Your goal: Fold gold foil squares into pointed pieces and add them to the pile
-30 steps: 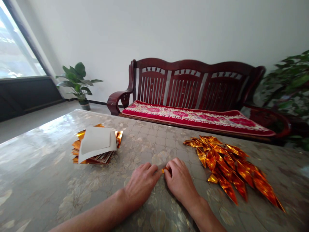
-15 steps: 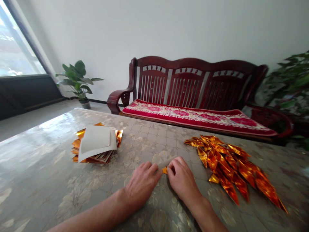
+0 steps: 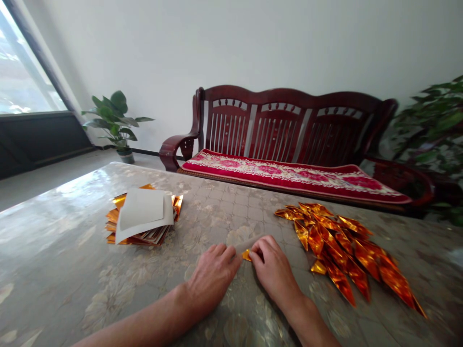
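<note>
Between my hands lies a sheet of foil paper (image 3: 246, 255), its pale back upward and a small gold folded corner showing at the near edge. My left hand (image 3: 216, 270) presses on its left end with the fingers bent and together. My right hand (image 3: 270, 262) pinches the right end near the gold corner, thumb against forefinger. Much of the sheet is hidden under the fingers. Right of my hands is a heap of folded gold-orange foil paper pieces (image 3: 338, 246), pointed at the ends. To the left sits a stack of foil paper sheets (image 3: 141, 210), the top ones pale side up.
The table (image 3: 65, 255) has a patterned, shiny cover. Beyond its far edge stands a dark wooden bench (image 3: 278, 127) with a red floral cushion (image 3: 289, 174). A potted plant (image 3: 119, 120) is at the far left, and leafy foliage (image 3: 434, 125) at the right.
The view has shifted very slightly. My hands stay in nearly the same place on the foil paper, and the gold corner shows a little differently between them.
</note>
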{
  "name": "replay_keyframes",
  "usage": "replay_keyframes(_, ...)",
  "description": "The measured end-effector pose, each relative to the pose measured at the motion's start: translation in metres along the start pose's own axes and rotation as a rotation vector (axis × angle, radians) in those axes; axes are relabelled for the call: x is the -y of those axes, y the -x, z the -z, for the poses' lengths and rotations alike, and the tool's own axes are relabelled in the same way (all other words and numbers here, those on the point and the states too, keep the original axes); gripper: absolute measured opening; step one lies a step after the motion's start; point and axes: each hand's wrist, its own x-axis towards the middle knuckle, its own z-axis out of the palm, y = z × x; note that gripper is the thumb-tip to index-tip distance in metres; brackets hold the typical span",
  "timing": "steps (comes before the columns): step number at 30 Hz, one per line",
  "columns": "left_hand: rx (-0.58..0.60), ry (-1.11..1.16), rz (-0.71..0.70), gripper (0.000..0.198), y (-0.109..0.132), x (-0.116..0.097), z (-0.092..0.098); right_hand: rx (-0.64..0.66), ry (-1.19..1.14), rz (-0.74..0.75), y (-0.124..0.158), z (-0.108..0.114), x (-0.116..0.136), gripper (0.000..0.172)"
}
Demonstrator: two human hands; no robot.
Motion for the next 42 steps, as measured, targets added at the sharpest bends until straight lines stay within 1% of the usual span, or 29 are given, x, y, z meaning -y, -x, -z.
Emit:
replay_keyframes(4, 0.0, -0.028, -0.014, 0.012, 0.0, -0.003, -0.001, 0.015, -0.015, -0.006, 0.0, 0.0, -0.002, 0.017)
replay_keyframes(11, 0.014, -0.059, -0.013, 0.013, -0.003, -0.015, 0.003, 0.023, -0.001, -0.004, 0.0, 0.0, 0.0, 0.018)
replay_keyframes(15, 0.002, -0.036, -0.025, 0.015, -0.006, -0.02, 0.0, 0.037, 0.01, 0.0, -0.001, 0.0, 0.001, 0.018)
replay_keyframes(18, -0.003, -0.038, -0.037, 0.014, -0.008, -0.02, -0.002, 0.047, 0.029, 0.005, 0.0, 0.0, 0.001, 0.018)
replay_keyframes(23, -0.003, -0.038, -0.045, 0.012, -0.009, -0.018, -0.001, 0.056, 0.124, 0.044, 0.005, 0.003, 0.003, 0.013)
replay_keyframes(26, -0.005, -0.035, -0.039, 0.015, -0.01, -0.018, -0.001, 0.055, 0.226, 0.042, 0.008, 0.007, 0.004, 0.006)
replay_keyframes(28, -0.008, -0.031, -0.035, 0.017, -0.01, -0.018, -0.002, 0.061, 0.251, 0.037, 0.01, 0.01, 0.004, 0.005)
replay_keyframes(31, -0.012, -0.022, -0.023, 0.022, -0.009, -0.019, -0.001, 0.084, 0.218, 0.041, 0.012, 0.016, 0.003, 0.006)
replay_keyframes(35, -0.01, -0.013, 0.008, 0.024, -0.009, -0.02, 0.002, 0.106, 0.112, 0.055, 0.012, 0.02, -0.004, 0.013)
replay_keyframes(37, -0.006, -0.023, 0.024, 0.025, -0.01, -0.02, 0.004, 0.074, 0.03, 0.051, 0.01, 0.02, -0.013, 0.015)
replay_keyframes(38, 0.0, -0.03, 0.028, 0.025, -0.011, -0.02, 0.004, 0.034, -0.015, 0.031, 0.008, 0.02, -0.019, 0.014)
replay_keyframes(40, 0.021, -0.042, 0.031, 0.026, -0.012, -0.023, 0.006, -0.089, -0.064, -0.046, 0.004, 0.021, -0.031, 0.017)
replay_keyframes(41, 0.034, -0.045, 0.035, 0.026, -0.012, -0.025, 0.007, -0.167, -0.041, -0.098, 0.003, 0.021, -0.037, 0.019)
replay_keyframes(42, 0.052, -0.045, 0.039, 0.027, -0.012, -0.028, 0.007, -0.218, 0.0, -0.137, 0.002, 0.022, -0.042, 0.021)
